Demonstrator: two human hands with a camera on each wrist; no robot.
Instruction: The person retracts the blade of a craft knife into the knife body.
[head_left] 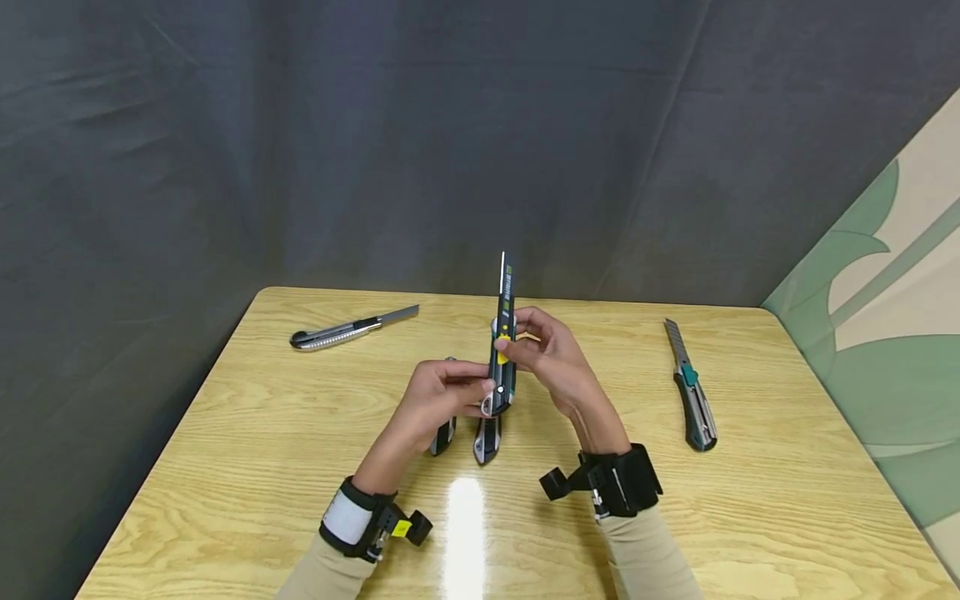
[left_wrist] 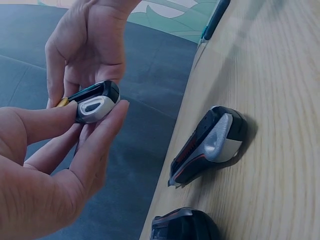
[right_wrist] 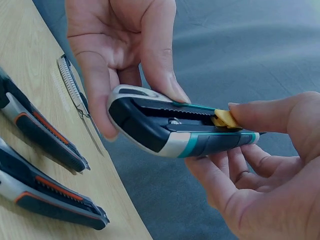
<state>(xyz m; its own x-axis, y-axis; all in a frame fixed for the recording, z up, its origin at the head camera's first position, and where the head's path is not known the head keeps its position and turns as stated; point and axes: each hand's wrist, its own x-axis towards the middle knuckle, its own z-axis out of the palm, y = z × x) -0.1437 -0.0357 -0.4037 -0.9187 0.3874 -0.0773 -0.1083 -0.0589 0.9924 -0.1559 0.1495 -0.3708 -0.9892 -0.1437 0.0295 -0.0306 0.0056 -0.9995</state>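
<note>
Above the middle of the table, a snap-off utility knife (head_left: 500,392) is held up with its blade end away from me. My left hand (head_left: 429,407) pinches its pale-rimmed butt end between thumb and fingers. From the other side my right hand (head_left: 564,367) grips the body, its thumb against the yellow slider (right_wrist: 226,119) and its fingers underneath. In the head view a thin bright strip runs along the knife's far end. Two dark utility knives with orange trim, one (right_wrist: 45,135) beside the other (right_wrist: 55,195), lie on the table below the hands.
A silver-handled utility knife (head_left: 337,336) with its blade out lies at the back left of the wooden table (head_left: 262,433). On the right lies another knife (head_left: 696,408) with a green slider and extended blade. A dark curtain (head_left: 465,150) hangs behind the table.
</note>
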